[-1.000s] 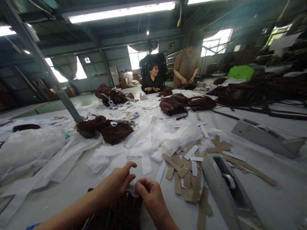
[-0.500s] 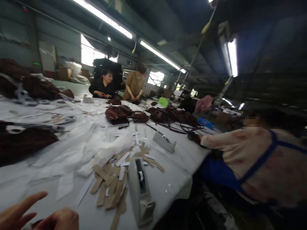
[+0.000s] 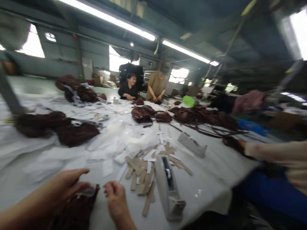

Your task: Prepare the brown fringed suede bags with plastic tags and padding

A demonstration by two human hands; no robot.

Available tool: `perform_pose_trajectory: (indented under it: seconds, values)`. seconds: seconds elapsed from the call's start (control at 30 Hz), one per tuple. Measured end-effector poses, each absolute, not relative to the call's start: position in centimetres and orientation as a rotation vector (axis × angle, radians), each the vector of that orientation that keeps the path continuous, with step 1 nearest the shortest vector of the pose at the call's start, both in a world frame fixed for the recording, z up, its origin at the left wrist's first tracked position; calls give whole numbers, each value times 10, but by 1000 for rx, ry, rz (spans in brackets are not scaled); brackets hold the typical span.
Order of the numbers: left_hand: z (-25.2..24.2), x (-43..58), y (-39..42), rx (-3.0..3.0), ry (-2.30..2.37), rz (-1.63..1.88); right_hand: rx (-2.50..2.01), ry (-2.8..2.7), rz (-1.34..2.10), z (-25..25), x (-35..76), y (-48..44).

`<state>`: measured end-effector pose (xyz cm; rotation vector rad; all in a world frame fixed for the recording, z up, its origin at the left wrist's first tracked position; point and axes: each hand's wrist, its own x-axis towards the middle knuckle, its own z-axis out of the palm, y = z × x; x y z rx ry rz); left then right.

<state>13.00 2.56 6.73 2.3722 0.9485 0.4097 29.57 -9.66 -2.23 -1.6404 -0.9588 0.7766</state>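
Note:
Before me on the white-covered table lies a dark brown item (image 3: 78,207), seemingly a bag, partly cut off by the lower edge. My left hand (image 3: 68,185) lies over its upper part with thumb and forefinger stretched out and apart. A small clear, shiny piece (image 3: 88,191) shows beneath those fingers. Just right of the item, my right hand (image 3: 117,198) is raised with its fingers curled together; what they hold, if anything, is too blurred to see. A grey tape dispenser (image 3: 169,188) stands to the right, beside a pile of tan and white strips (image 3: 141,174).
A second tape dispenser (image 3: 192,143) sits farther back. Brown bags with straps (image 3: 206,118) lie across the table, and more brown bags (image 3: 76,132) at left. White wrapping (image 3: 120,137) covers the middle. A co-worker's arm (image 3: 268,150) reaches in from the right; two people sit or stand beyond.
The view has swung left and down, so things shift rightward and the brown item now shows. My right hand has moved apart from my left.

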Motion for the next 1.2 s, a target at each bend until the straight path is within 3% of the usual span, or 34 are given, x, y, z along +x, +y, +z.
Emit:
perform_pose_trajectory:
  seconds: [0.13, 0.4, 0.67, 0.93, 1.2]
  values:
    - [103, 113, 42, 2375, 939, 15, -1493, -1028, 951, -31, 314, -84]
    - [119, 97, 59, 2308, 946, -245, -1302, -1203, 1040, -37, 282, -58]
    - [134, 101, 65, 2769, 1126, -323, -1246, -1338, 837, -24, 274, -30]
    - [123, 124, 54, 2841, 1021, -452, -1339, -1494, 779, -11, 267, -43]
    - [106, 126, 54, 2700, 905, -344, -1365, -1592, 770, 0, 270, -46]
